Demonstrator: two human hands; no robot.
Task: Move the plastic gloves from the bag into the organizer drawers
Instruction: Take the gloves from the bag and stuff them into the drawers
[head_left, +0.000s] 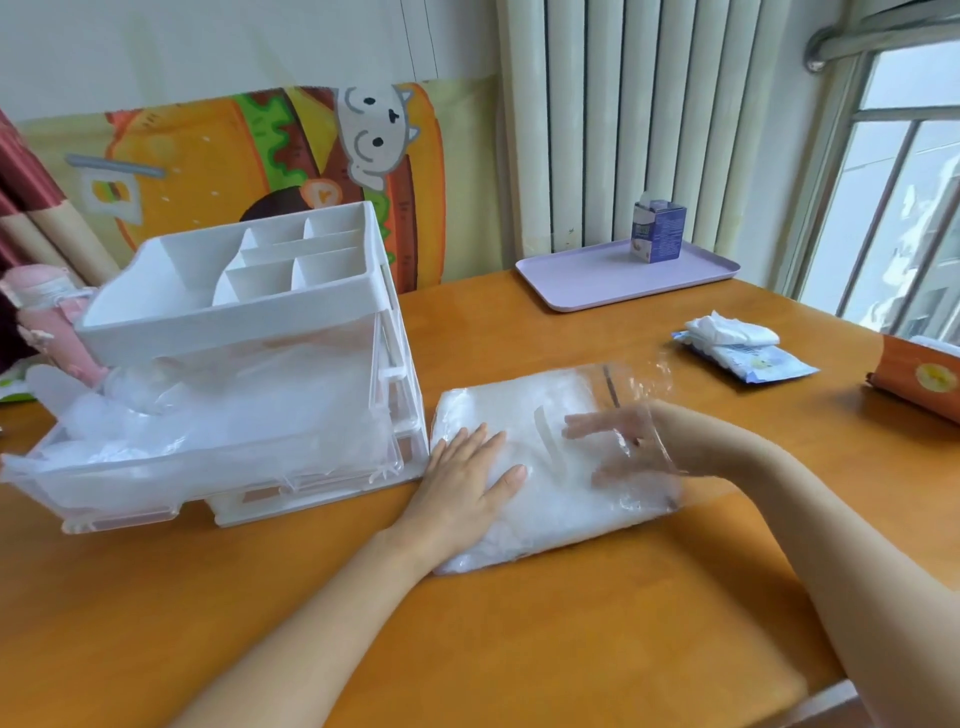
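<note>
Tabletop bag (524, 514), mouth rightward, away.

Left hand (470, 467) flat, right hand (618, 441) outstretched.

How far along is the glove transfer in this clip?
Partly done: the pulled-out drawer of the organizer already holds a heap of gloves. In hand: the left hand presses the bag flat while the right hand is inside its open end. Left: the bag still looks thick with gloves.
</note>
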